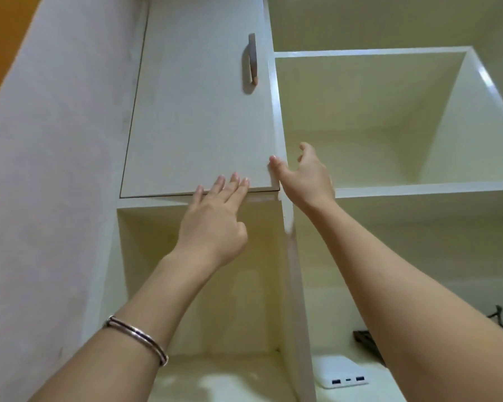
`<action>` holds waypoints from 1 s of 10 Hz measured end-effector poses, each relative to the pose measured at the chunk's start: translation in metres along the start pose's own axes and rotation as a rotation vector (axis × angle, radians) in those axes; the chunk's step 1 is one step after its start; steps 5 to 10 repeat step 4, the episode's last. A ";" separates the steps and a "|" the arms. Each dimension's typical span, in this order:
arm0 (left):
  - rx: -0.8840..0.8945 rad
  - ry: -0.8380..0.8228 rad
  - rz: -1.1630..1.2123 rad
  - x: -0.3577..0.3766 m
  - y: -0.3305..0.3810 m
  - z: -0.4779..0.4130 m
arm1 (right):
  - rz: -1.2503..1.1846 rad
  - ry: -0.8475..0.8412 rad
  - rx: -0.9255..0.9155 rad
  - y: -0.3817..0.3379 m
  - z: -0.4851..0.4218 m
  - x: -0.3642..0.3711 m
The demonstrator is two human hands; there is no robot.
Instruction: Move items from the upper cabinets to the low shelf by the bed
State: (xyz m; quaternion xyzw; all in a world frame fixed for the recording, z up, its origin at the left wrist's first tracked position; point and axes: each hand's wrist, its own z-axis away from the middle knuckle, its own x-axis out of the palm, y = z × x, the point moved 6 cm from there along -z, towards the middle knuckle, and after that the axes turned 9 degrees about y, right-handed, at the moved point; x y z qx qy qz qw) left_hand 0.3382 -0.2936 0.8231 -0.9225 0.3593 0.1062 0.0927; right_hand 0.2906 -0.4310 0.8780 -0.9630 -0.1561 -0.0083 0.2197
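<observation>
Head view, left hand (212, 224) fingers (234, 181) on cabinet door (198, 117) bottom edge

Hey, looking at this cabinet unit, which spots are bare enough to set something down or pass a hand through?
The open cubby right of the closed door shows nothing inside. The compartment under that door also looks bare. The lower right shelf is busier: a white power bank and dark items beside the right arm. Both hands, left hand and right hand, crowd the door's lower corner.

Your left hand (212, 224) touches the door (201, 117) at its bottom edge. Your right hand (305, 178) is at its 5 o'clock corner. A power bank (343, 375) lies on the shelf (360, 393) at 5 o'clock.
</observation>
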 end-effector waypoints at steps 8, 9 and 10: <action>-0.074 0.124 0.259 -0.016 -0.013 0.002 | -0.063 0.025 -0.005 -0.009 0.010 -0.006; -0.074 0.124 0.259 -0.016 -0.013 0.002 | -0.063 0.025 -0.005 -0.009 0.010 -0.006; -0.074 0.124 0.259 -0.016 -0.013 0.002 | -0.063 0.025 -0.005 -0.009 0.010 -0.006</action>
